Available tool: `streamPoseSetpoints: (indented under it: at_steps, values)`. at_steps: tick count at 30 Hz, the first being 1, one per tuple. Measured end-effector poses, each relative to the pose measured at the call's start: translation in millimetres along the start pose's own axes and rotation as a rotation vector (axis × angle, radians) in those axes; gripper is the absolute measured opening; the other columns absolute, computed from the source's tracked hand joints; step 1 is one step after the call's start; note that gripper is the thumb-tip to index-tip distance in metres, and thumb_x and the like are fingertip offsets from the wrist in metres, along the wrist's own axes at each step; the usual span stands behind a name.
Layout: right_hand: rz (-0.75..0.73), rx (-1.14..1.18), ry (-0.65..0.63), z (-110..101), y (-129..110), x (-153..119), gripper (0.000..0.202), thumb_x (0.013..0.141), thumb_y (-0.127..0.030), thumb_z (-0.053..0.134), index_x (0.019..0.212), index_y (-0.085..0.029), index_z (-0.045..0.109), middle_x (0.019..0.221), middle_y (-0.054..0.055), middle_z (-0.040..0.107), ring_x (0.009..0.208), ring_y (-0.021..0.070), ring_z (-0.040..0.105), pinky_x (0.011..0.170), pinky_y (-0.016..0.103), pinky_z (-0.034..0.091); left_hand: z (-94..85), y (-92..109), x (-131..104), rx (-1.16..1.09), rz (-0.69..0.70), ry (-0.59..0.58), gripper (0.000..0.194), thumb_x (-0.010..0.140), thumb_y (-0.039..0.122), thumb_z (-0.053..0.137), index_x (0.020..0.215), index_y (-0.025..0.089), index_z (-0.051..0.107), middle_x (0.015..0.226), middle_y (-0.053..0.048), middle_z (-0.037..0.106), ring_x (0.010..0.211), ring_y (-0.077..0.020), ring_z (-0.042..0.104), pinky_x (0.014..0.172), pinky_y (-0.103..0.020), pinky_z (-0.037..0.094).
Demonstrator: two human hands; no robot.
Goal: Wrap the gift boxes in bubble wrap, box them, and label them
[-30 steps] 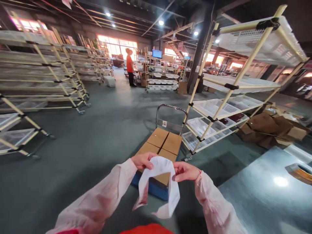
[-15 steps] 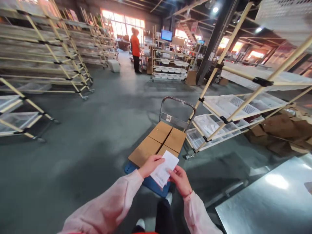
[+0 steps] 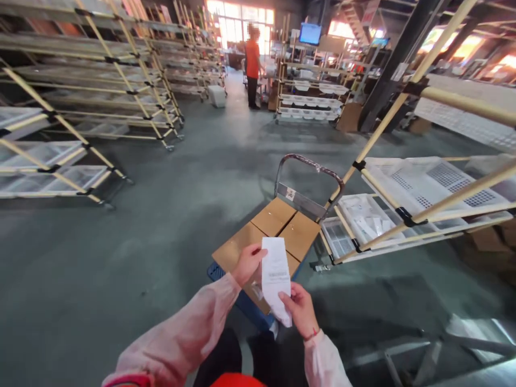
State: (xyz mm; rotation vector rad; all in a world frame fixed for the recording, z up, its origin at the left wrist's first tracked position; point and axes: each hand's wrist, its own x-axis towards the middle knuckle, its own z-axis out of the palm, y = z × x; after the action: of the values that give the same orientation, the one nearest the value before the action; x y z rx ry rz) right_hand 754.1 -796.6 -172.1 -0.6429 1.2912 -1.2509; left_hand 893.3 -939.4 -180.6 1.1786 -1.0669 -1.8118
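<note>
- Left hand [image 3: 247, 263] and right hand [image 3: 299, 310] pinch paper [image 3: 276, 277], fingers partly curled.
- Paper partly hides boxes [image 3: 274, 216]; print unreadable.
- Open floor [image 3: 161, 231] left of cart [image 3: 252, 312].

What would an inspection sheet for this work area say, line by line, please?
Surface: blue cart, with brown boxes close together.
Work things: printed white paper, held above the boxes.
Clutter: brown cardboard near the right edge.
Hands: left hand holds the paper's left edge; right hand holds its lower right part.
Cables: nothing seen.
Surroundings: left rack, right rack, screen, person in orange in the distance.
</note>
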Motion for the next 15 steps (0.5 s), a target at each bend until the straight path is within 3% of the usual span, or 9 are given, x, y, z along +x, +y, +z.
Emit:
streamPoseSetpoints:
  at_steps: [2,4,6,7,9,11,13,15]
  values:
    - [0.008,0.031,-0.026,-4.9,-12.4,8.4,0.042,0.059,-0.051,0.089,0.086,-0.022,0.074,0.079,0.004,0.075,0.073,0.0216,0.068,0.078,0.038,0.055,-5.6,3.3,6.5,0.061,0.010,-0.010,0.072,0.062,0.046,0.082,0.123,0.011,0.065,0.097,-0.013,0.074,0.085,-0.0262,0.068,0.074,-0.034,0.051]
    - [0.042,0.102,-0.075,-4.6,-21.1,15.4,0.040,0.062,-0.051,0.087,0.086,-0.021,0.074,0.081,0.005,0.075,0.075,0.0225,0.069,0.077,0.039,0.056,-9.5,7.4,10.9,0.154,0.107,-0.026,0.082,0.057,0.046,0.086,0.129,0.015,0.063,0.117,-0.016,0.070,0.107,-0.0320,0.064,0.090,-0.040,0.049]
    - [0.079,0.180,-0.097,-0.8,-25.9,21.5,0.040,0.063,-0.050,0.087,0.085,-0.020,0.073,0.084,0.006,0.076,0.077,0.0240,0.070,0.077,0.040,0.056,-10.5,9.9,14.1,0.227,0.206,-0.132,0.072,0.059,0.053,0.085,0.120,0.018,0.070,0.131,-0.015,0.064,0.126,-0.0336,0.054,0.106,-0.041,0.041]
    - [0.093,0.208,-0.086,1.7,-27.0,24.5,0.040,0.062,-0.049,0.088,0.084,-0.020,0.073,0.084,0.007,0.076,0.078,0.0247,0.070,0.077,0.041,0.056,-9.8,9.8,15.4,0.231,0.193,-0.227,0.066,0.063,0.061,0.081,0.112,0.017,0.074,0.131,-0.015,0.064,0.128,-0.0334,0.052,0.109,-0.040,0.038]
    - [0.104,0.240,-0.034,6.6,-27.0,30.7,0.041,0.060,-0.048,0.089,0.083,-0.019,0.072,0.081,0.007,0.075,0.079,0.0257,0.070,0.076,0.041,0.056,-6.8,6.5,17.7,0.161,0.024,-0.444,0.073,0.072,0.078,0.061,0.099,0.013,0.077,0.116,-0.017,0.071,0.119,-0.0338,0.059,0.107,-0.043,0.039]
    - [0.105,0.241,0.033,10.0,-25.0,37.8,0.044,0.058,-0.051,0.089,0.083,-0.019,0.072,0.079,0.007,0.075,0.078,0.0260,0.070,0.073,0.041,0.056,-3.2,0.6,19.8,0.058,-0.152,-0.563,0.085,0.072,0.087,0.049,0.092,0.010,0.076,0.096,-0.016,0.075,0.102,-0.0330,0.066,0.098,-0.045,0.045]
    - [0.093,0.197,0.115,10.4,-22.8,45.4,0.050,0.057,-0.057,0.087,0.084,-0.019,0.071,0.076,0.007,0.073,0.073,0.0251,0.069,0.071,0.040,0.055,-1.0,-4.6,21.6,0.026,-0.192,-0.559,0.078,0.066,0.083,0.062,0.088,0.009,0.075,0.086,-0.013,0.075,0.091,-0.0295,0.067,0.089,-0.041,0.047]
    - [0.053,0.034,0.247,7.7,-21.5,51.9,0.053,0.053,-0.064,0.085,0.076,-0.019,0.068,0.069,0.005,0.070,0.067,0.0228,0.065,0.067,0.038,0.054,-1.5,-7.1,22.5,0.081,-0.181,-0.506,0.063,0.060,0.068,0.078,0.084,0.010,0.075,0.080,-0.009,0.074,0.081,-0.0241,0.065,0.080,-0.035,0.047]
